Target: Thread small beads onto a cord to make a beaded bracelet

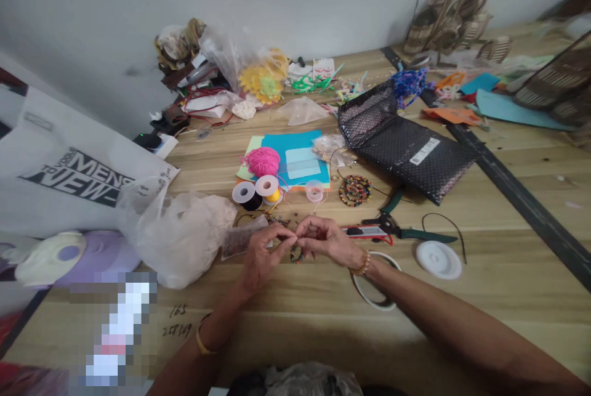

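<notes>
My left hand (264, 255) and my right hand (325, 239) meet fingertip to fingertip over the wooden table (484, 297), both pinched shut. Between them hangs a short string of coloured beads (296, 255) on a thin thread. A small clear bag of dark beads (241, 238) lies just left of my left hand. A coiled bead bracelet (355, 190) lies beyond my right hand. Pliers (401, 228) and a red-edged tool (368, 233) lie to its right. A white ring (375, 299) sits under my right forearm.
Thread spools (255, 190), pink yarn (262, 161), and blue paper (295, 156) lie ahead. A black mesh pouch (401, 140) sits right of centre, a white lid (438, 258) at right. A crumpled plastic bag (178, 233) and printed white bag (69, 177) fill the left. Woven baskets (450, 17) stand behind.
</notes>
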Demonstrator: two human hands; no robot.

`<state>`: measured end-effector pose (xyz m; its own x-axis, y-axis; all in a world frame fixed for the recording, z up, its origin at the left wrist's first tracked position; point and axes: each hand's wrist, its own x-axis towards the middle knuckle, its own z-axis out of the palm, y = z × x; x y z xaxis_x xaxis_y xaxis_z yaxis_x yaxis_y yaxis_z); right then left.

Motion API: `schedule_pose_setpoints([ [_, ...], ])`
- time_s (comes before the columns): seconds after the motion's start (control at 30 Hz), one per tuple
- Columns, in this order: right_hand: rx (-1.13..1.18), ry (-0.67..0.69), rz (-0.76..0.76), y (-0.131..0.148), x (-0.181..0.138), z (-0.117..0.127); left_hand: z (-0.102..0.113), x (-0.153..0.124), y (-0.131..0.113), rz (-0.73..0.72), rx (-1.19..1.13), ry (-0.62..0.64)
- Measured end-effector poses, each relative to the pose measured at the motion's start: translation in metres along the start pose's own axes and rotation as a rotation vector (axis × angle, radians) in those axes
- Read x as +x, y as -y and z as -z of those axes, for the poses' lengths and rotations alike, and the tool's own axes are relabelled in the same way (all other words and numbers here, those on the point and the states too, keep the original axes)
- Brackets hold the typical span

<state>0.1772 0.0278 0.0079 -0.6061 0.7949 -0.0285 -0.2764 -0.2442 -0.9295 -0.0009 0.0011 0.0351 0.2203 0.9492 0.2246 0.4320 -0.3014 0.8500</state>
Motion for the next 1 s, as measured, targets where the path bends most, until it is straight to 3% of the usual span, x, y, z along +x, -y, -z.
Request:
schedule_pose_setpoints([
  [0.3, -0.072, -0.062, 0.002, 0.000, 0.000, 0.000, 0.003, 0.002, -0.004, -0.010, 0.064, -0.002],
  [0.5, -0.072, -0.121, 0.045, -0.001, 0.002, 0.001, 0.018, 0.008, 0.006, -0.029, 0.239, -0.122],
  [0.8, -0.100, -0.132, 0.059, -0.005, 0.002, 0.002, 0.023, 0.008, 0.021, -0.140, 0.746, 0.068],
  [1.0, -0.099, -0.139, 0.047, -0.005, 0.002, 0.002, 0.016, 0.005, 0.015, -0.179, 1.002, 0.089],
])
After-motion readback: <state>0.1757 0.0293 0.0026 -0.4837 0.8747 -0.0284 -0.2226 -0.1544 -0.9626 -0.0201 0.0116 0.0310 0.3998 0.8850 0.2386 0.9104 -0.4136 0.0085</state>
